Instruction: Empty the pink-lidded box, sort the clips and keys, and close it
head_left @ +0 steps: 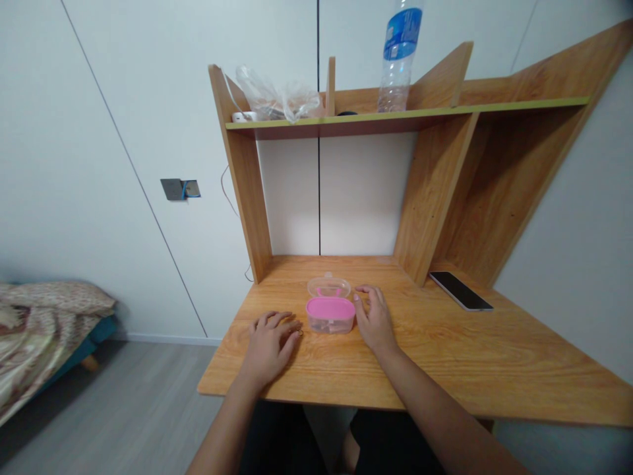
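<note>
A small clear plastic box (330,326) with a pink inner tray (330,307) stands on the wooden desk. Its clear lid (328,286), with a pink handle, is tipped back behind it. To the left of the box my left hand (270,343) rests on the desk, fingers spread and holding nothing. A tiny ring-like thing (300,332) shows by its fingertips, too small to name. On the other side, my right hand (374,318) lies close to the box's right end, fingers apart; whether it touches the box I cannot tell.
A phone (461,291) lies on the desk (316,382) at the right. Above, a shelf (356,119) carries a plastic bag (279,95), a white charger (244,117) and a plastic bottle (400,56). Wooden uprights flank the desk's back. A bed (54,330) stands far left.
</note>
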Action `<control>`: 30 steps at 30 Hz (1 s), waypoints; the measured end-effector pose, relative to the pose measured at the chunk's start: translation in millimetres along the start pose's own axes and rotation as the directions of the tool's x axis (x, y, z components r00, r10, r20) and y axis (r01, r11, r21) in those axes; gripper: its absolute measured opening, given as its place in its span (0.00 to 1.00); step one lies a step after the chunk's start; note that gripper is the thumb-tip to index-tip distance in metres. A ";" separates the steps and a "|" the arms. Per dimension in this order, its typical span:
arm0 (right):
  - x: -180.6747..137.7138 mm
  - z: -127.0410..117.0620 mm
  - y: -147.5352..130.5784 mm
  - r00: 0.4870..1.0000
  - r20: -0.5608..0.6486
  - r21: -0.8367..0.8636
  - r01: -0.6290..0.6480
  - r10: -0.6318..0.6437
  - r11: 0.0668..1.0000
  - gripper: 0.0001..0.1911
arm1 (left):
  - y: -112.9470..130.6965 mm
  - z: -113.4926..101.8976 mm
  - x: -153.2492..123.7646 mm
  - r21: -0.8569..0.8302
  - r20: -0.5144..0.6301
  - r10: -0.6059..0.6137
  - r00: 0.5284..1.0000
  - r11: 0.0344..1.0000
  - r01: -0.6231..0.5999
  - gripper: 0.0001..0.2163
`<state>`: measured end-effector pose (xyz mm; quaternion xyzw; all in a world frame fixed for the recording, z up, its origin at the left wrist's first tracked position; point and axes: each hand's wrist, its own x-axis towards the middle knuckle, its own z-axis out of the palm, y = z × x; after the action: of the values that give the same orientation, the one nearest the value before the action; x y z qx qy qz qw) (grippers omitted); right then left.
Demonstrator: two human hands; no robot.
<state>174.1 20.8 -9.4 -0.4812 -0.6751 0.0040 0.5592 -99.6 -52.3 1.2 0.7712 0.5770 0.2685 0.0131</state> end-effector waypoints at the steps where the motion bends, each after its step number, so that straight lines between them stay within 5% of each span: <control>1: -0.1 0.2 0.5 1.000 -0.001 0.003 0.000 0.000 1.000 0.10 | 2.3 -1.5 -0.4 -0.007 0.021 0.031 0.999 1.000 -0.031 0.14; 30: -0.3 -0.7 -1.6 1.000 0.013 0.021 -0.014 0.014 1.000 0.09 | 4.2 2.8 -1.6 0.076 0.019 -0.026 0.999 0.997 0.025 0.16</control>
<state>173.6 19.3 -8.4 -0.4799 -0.6751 0.0178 0.5599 -94.9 -54.3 -0.5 0.7663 0.5965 0.2386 -0.0071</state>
